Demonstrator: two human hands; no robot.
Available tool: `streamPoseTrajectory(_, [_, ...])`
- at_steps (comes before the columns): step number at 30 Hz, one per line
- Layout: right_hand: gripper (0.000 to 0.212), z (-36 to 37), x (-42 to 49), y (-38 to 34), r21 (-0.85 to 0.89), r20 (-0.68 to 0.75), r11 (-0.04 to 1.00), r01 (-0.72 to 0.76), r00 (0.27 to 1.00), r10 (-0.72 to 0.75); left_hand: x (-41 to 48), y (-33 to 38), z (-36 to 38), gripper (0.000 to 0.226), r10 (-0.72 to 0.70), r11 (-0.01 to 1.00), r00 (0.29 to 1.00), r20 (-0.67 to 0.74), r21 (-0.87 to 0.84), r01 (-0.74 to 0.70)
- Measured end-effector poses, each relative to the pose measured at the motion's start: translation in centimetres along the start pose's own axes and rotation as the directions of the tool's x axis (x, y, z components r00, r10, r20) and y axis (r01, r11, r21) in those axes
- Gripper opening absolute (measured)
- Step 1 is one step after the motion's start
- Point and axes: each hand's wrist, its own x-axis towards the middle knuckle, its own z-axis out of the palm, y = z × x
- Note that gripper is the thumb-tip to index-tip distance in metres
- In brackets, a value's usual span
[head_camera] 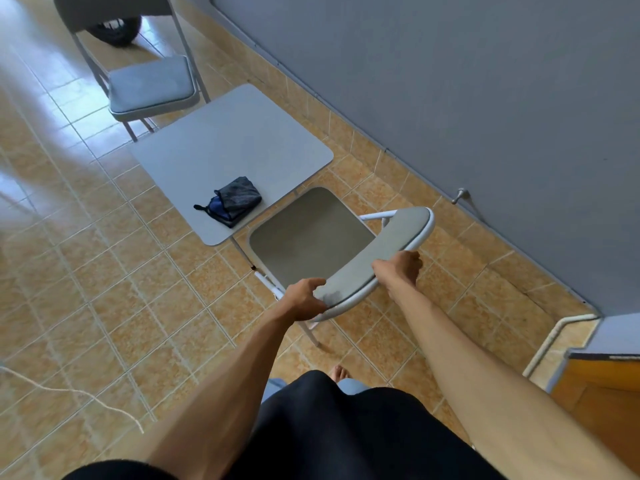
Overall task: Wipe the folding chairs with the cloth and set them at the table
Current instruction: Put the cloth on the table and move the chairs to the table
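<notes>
A grey folding chair (311, 233) stands unfolded at the near side of the small grey table (221, 147), its seat partly under the table edge. My left hand (304, 299) grips the left end of the chair's backrest (377, 258). My right hand (400, 268) holds the backrest's top edge further right, fingers curled over the back. A dark grey and blue cloth (232, 200) lies crumpled on the table near its front edge. A second folding chair (152, 88) stands at the table's far side.
A grey wall (485, 98) with a tiled skirting runs along the right. A doorstop (460, 195) sticks out of it. A black tyre (114, 31) sits behind the far chair. A white cord (86, 396) lies on the tiled floor at left. A wooden door (602, 386) is at lower right.
</notes>
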Motion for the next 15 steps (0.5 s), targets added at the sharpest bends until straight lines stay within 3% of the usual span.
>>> streamPoseTrajectory(4, [0.086,1.4,-2.1,-1.4,-0.266,-0.095,0.958,0.109,0.986,-0.138,-0.6,-3.1,-4.5,0.06,0.021,0.999,0.998,-0.054,-0.039,-0.023])
streamPoseTrajectory(7, [0.077,4.0,-4.8,-3.9,-0.445,-0.016,0.854,0.27,0.951,-0.309,-1.1,-5.8,-8.4,0.057,0.055,0.995,0.993,-0.1,-0.071,-0.063])
streamPoseTrajectory(11, [0.071,9.7,-9.8,-9.8,-0.423,0.216,0.822,0.382,0.923,-0.318,-2.3,-9.9,-14.0,0.056,0.092,0.99,0.981,-0.173,-0.09,-0.108])
streamPoseTrajectory(15, [0.07,15.7,-14.8,-15.6,-0.383,0.404,0.742,0.55,0.822,-0.401,-4.0,-15.1,-19.9,0.055,0.076,0.984,0.965,-0.251,-0.138,-0.114])
